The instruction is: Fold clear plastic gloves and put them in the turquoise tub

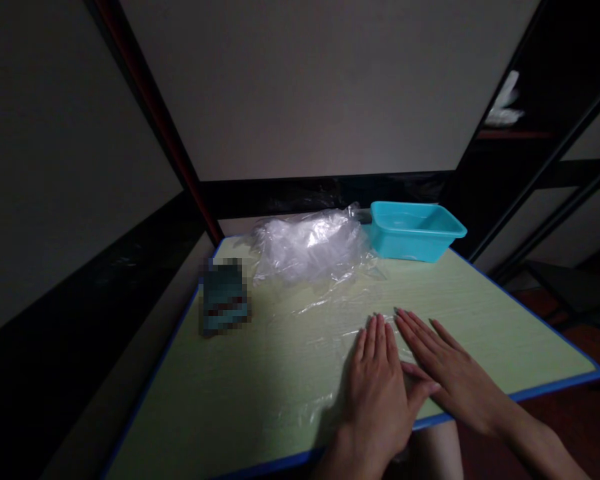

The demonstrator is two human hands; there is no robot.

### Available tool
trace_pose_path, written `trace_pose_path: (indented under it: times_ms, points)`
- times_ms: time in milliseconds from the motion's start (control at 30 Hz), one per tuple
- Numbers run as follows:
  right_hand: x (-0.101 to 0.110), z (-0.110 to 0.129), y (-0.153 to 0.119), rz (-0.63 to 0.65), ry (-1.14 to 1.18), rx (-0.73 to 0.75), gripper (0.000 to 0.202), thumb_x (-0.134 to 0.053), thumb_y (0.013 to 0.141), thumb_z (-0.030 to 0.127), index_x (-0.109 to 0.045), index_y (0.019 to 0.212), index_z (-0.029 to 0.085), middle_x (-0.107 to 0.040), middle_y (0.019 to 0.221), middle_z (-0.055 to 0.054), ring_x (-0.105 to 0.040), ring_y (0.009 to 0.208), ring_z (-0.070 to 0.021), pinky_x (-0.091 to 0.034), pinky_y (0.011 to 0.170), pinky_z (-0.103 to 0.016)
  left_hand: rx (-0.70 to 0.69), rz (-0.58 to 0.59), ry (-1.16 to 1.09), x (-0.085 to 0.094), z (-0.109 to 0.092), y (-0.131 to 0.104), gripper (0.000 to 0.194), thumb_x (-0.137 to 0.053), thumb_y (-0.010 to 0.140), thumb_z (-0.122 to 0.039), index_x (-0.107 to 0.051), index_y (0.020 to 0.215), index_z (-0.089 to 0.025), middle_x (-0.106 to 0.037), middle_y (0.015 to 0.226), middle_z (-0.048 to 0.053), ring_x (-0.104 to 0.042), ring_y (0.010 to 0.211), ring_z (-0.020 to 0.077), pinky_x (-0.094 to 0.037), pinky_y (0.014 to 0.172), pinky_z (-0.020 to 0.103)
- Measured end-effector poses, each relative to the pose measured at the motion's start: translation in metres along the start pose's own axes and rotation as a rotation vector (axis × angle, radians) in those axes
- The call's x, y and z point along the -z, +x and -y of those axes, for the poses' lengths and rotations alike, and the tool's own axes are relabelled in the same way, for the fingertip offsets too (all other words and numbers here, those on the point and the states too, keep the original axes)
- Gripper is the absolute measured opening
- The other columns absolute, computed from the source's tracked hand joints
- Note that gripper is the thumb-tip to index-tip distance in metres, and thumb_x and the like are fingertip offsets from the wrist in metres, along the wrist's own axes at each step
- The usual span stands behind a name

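My left hand [380, 387] lies flat near the table's front edge, palm down, fingers stretched forward. Beside it, my right hand [447, 367] is also laid flat, fingers angled towards the left; the two thumbs overlap. Under and around the left hand spreads a thin, clear plastic sheet or bag [307, 410], showing only as shiny creases on the tabletop. Further back sits a crumpled heap of clear plastic bags [313, 243]. Whether anything lies inside the heap, I cannot tell.
A turquoise plastic basin [410, 243] stands at the back right of the pale green table [195, 400], which has a blue edge. At the left edge is a blurred-out dark teal object [225, 297]. Behind rises a pale panel [325, 93]; a dark stool [575, 290] is at right.
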State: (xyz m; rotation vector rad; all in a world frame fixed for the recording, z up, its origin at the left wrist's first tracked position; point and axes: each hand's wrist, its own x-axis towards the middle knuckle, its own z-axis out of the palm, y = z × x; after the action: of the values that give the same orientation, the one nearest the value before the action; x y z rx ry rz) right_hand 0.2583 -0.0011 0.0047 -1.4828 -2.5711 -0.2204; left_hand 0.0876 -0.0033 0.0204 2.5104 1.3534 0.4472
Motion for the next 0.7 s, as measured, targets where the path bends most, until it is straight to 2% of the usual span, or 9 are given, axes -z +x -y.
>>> trace_pose_path:
  times_ms: [167,300,500,600,700]
  points:
    - [0.003,0.001,0.001,-0.015,-0.005,-0.001,0.069,-0.032,0.093,0.044,0.008,0.143,0.021,-0.023,0.146,-0.01,-0.025,0.132,-0.0236,-0.031,0.102,-0.05,0.045,0.041,0.073,0.018,0.022,-0.014,0.08,-0.024,0.088,-0.062,-0.021,0.139,-0.001,-0.012,0.147,0.017,-0.007,0.135,0.0255,-0.02,0.11,0.041]
    - [0.005,0.003,0.001,0.005,-0.009,-0.008,0.069,-0.032,0.093,0.044,0.008,0.144,0.021,-0.023,0.146,-0.011,-0.024,0.132,-0.0243,-0.032,0.102,-0.051,0.097,0.089,0.17,0.034,0.051,-0.035,0.073,-0.036,0.09,-0.053,-0.021,0.139,-0.001,-0.014,0.146,0.017,-0.013,0.134,0.0255,-0.025,0.108,0.041]
    - [0.007,0.004,0.002,0.035,0.033,-0.037,0.068,-0.032,0.093,0.044,0.009,0.143,0.023,-0.021,0.147,-0.009,-0.022,0.133,-0.0235,-0.027,0.104,-0.052,0.079,-0.012,0.275,0.042,0.096,-0.067,0.064,-0.043,0.089,-0.04,-0.024,0.137,-0.002,-0.023,0.144,0.02,-0.019,0.133,0.0262,-0.031,0.104,0.045]
    - [0.01,0.001,0.0,0.054,0.093,-0.047,0.067,-0.032,0.092,0.044,0.006,0.144,0.025,-0.018,0.148,-0.008,-0.02,0.134,-0.0237,-0.025,0.104,-0.052,0.051,-0.061,0.309,0.041,0.103,-0.073,0.064,-0.043,0.088,-0.039,-0.023,0.137,-0.002,-0.025,0.143,0.021,-0.021,0.133,0.0264,-0.034,0.103,0.045]
    - [0.013,0.001,-0.003,0.026,0.158,-0.093,0.064,-0.031,0.093,0.043,0.004,0.144,0.025,-0.015,0.149,-0.007,-0.018,0.134,-0.0241,-0.022,0.105,-0.053,0.056,-0.082,0.343,0.039,0.1,-0.071,0.063,-0.042,0.089,-0.04,-0.026,0.135,-0.001,-0.027,0.142,0.022,-0.024,0.132,0.0275,-0.035,0.102,0.046]
